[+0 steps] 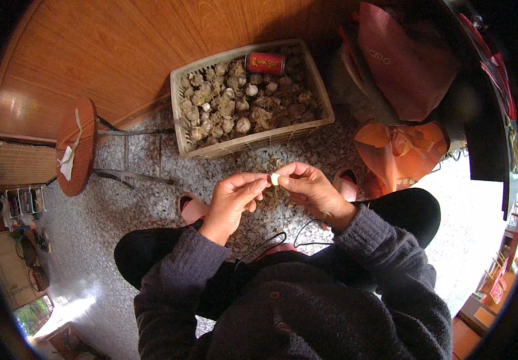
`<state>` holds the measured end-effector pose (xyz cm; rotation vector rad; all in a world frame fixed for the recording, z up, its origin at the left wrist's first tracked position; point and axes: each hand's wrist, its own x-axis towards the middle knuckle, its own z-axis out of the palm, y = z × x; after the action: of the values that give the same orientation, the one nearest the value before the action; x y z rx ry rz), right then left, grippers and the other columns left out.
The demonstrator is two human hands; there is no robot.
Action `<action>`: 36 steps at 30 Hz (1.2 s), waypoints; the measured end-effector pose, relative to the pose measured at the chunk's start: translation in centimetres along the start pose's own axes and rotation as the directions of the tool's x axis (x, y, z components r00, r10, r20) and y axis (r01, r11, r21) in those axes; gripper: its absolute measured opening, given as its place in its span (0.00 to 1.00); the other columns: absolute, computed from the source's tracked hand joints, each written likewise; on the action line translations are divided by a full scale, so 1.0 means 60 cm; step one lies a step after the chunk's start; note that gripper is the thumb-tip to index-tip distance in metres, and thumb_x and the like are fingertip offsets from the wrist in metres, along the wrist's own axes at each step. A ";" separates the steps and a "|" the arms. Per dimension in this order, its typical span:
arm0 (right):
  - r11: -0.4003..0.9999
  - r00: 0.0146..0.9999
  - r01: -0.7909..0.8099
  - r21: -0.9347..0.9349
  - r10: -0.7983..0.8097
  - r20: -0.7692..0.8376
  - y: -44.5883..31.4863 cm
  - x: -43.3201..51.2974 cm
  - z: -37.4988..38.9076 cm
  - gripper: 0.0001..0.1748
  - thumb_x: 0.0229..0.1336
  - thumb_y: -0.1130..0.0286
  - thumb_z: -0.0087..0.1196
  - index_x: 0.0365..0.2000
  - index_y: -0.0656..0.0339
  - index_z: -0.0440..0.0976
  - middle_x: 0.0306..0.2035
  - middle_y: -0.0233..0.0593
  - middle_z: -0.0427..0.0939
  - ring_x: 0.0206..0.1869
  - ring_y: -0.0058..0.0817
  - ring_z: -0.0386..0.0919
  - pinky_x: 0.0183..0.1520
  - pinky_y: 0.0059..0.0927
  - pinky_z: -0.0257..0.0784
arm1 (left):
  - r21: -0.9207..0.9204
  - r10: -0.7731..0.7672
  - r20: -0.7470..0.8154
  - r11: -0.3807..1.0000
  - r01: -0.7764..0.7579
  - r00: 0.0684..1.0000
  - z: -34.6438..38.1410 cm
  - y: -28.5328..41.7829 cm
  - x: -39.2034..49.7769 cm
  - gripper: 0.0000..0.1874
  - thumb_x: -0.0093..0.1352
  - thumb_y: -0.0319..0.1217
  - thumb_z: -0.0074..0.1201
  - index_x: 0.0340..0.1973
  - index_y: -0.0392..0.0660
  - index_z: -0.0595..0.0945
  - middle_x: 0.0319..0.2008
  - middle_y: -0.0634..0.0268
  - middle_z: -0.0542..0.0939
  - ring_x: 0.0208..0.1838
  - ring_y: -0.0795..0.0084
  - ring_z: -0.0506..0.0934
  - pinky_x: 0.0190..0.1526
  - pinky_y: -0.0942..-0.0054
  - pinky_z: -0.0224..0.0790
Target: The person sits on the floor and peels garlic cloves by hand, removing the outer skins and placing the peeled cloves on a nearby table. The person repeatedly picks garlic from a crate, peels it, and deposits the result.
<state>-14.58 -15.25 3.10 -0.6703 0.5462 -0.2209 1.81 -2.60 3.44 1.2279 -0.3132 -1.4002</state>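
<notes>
A pale, peeled-looking garlic clove is pinched between the thumb and forefinger of my right hand. My left hand meets it from the other side, its thumb and forefinger closed at the clove's left end, where a small darker bit shows. Whether that bit is skin is too small to tell. Just beyond my hands stands a plastic crate holding many garlic bulbs with dry roots. A red drink can lies on its side on top of the bulbs.
A round-topped wooden stool with a pale strip on it stands at the left. Dark red bags and an orange bag are at the right. Dry skins litter the speckled floor between my feet. A black cord crosses my lap.
</notes>
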 end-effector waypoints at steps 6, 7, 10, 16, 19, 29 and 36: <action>0.965 0.990 0.116 -0.233 -0.130 -0.048 0.012 0.008 -0.006 0.07 0.62 0.73 0.59 0.39 0.65 0.77 0.35 0.29 0.80 0.33 0.12 0.73 0.35 0.14 0.68 | 0.104 0.021 -0.030 0.994 -0.017 0.999 0.003 0.003 -0.002 0.11 0.70 0.30 0.59 0.45 0.38 0.84 0.30 0.70 0.81 0.30 0.85 0.74 0.22 0.86 0.61; 0.951 0.983 0.159 -0.266 -0.177 -0.044 0.016 0.010 -0.006 0.07 0.61 0.74 0.60 0.39 0.66 0.77 0.35 0.30 0.80 0.35 0.13 0.75 0.37 0.15 0.70 | 0.107 0.018 -0.038 0.994 -0.014 0.999 0.002 0.003 -0.002 0.11 0.70 0.30 0.59 0.44 0.38 0.84 0.30 0.69 0.81 0.30 0.85 0.74 0.22 0.86 0.61; 0.928 0.982 0.164 -0.333 -0.187 -0.038 0.021 0.013 -0.010 0.06 0.60 0.77 0.60 0.38 0.67 0.77 0.35 0.30 0.80 0.36 0.13 0.75 0.39 0.17 0.72 | 0.128 -0.014 -0.062 0.992 0.022 0.998 -0.001 0.002 0.000 0.10 0.70 0.28 0.58 0.43 0.35 0.83 0.31 0.68 0.80 0.29 0.84 0.73 0.21 0.87 0.58; 0.887 0.979 0.193 -0.420 -0.200 0.026 0.020 0.011 -0.014 0.06 0.59 0.77 0.61 0.37 0.67 0.77 0.34 0.30 0.80 0.35 0.12 0.74 0.37 0.16 0.71 | 0.108 -0.085 -0.016 0.990 0.087 0.996 -0.017 0.001 0.008 0.08 0.67 0.26 0.60 0.40 0.35 0.84 0.27 0.68 0.80 0.24 0.86 0.71 0.22 0.87 0.58; 0.881 0.977 0.207 -0.426 -0.211 0.039 0.023 0.010 -0.012 0.05 0.60 0.77 0.60 0.36 0.67 0.77 0.34 0.30 0.80 0.34 0.11 0.74 0.36 0.16 0.70 | 0.083 -0.054 0.004 0.995 0.054 0.999 -0.020 -0.004 0.007 0.06 0.67 0.24 0.60 0.38 0.35 0.84 0.26 0.68 0.80 0.22 0.88 0.69 0.22 0.88 0.57; 0.303 0.826 0.473 -0.827 -0.479 0.297 0.017 0.015 -0.006 0.13 0.57 0.75 0.62 0.44 0.62 0.78 0.36 0.35 0.80 0.40 0.23 0.78 0.40 0.26 0.74 | 0.043 -0.079 -0.048 0.996 0.081 0.996 -0.015 -0.016 0.009 0.07 0.69 0.27 0.58 0.40 0.36 0.81 0.28 0.68 0.79 0.25 0.87 0.71 0.22 0.87 0.58; 0.929 0.969 0.233 -0.287 -0.195 0.153 0.023 0.020 -0.013 0.10 0.64 0.74 0.56 0.45 0.63 0.73 0.42 0.32 0.79 0.45 0.19 0.77 0.47 0.24 0.72 | -0.068 -0.036 -0.088 0.997 0.030 0.995 -0.014 -0.010 0.012 0.06 0.71 0.28 0.56 0.40 0.38 0.80 0.32 0.67 0.79 0.31 0.84 0.73 0.22 0.88 0.58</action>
<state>-13.98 -15.07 1.21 -1.0394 0.3908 -0.3020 2.33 -2.65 2.28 1.2416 -0.1844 -1.3686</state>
